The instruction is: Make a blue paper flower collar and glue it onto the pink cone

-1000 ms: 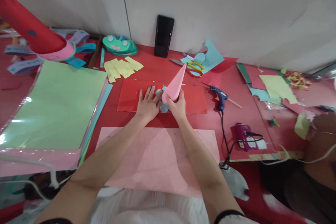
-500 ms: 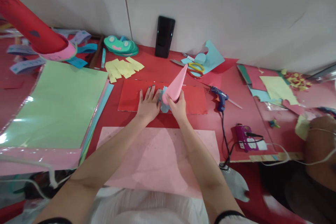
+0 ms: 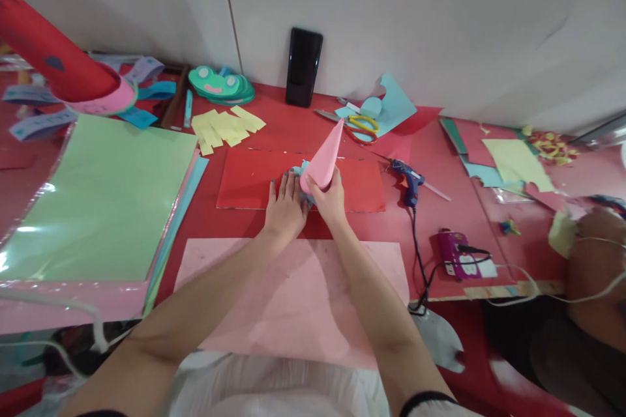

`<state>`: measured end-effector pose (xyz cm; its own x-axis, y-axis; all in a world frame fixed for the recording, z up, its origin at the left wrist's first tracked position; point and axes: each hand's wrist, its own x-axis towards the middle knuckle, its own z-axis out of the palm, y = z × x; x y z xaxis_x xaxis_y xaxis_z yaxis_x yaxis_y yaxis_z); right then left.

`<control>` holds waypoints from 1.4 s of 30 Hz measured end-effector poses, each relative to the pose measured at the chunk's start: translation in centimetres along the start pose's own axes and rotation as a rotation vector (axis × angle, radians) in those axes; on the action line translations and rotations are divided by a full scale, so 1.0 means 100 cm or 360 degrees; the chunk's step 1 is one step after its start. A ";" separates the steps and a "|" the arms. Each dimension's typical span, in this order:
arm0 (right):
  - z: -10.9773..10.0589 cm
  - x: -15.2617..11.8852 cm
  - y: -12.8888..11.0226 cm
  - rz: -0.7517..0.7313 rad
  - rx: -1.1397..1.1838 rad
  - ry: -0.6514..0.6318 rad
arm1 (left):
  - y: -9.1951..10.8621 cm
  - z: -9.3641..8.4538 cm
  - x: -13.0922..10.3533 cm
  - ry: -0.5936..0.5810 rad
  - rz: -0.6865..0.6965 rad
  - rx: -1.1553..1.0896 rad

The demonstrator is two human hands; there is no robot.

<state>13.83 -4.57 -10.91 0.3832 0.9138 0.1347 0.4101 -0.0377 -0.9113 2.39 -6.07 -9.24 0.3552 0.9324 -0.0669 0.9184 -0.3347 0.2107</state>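
My right hand [image 3: 329, 199] is closed around the wide lower end of a pink paper cone [image 3: 325, 159], whose tip leans up and to the right. Under the cone's base lies a light-blue paper piece [image 3: 304, 167], mostly covered by the cone and my hands. My left hand [image 3: 286, 206] rests flat, fingers stretched out, at the left edge of the blue piece. Both hands are over a red rectangular board [image 3: 244, 179] on the red table.
Beyond the cone lie yellow-handled scissors [image 3: 362, 122] and blue paper scraps [image 3: 396, 107]. A phone [image 3: 304, 68] leans on the wall. To the right are a glue gun [image 3: 409, 181], its cord and a purple box [image 3: 457, 254]. Another person's arm [image 3: 596, 267] is at far right.
My left hand has shifted slightly right and toward me, along the edge of the blue paper. The cone stays in my right hand, and the view has moved a little.
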 end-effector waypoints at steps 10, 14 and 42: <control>0.000 0.000 0.000 -0.0047 -0.0023 0.0006 | -0.001 -0.004 0.001 0.0011 -0.0002 -0.0054; -0.001 0.000 -0.002 -0.0148 -0.0108 0.0069 | -0.004 -0.004 0.001 0.0021 0.0012 -0.0082; -0.028 0.009 0.016 -0.0286 -0.0433 -0.0152 | -0.011 0.002 0.015 0.0163 -0.0139 -0.0021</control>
<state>17.21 -4.91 -11.18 0.2109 0.9489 0.2349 0.6747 0.0326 -0.7374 1.97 -4.32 -9.77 0.2535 0.9672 0.0141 0.9425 -0.2502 0.2216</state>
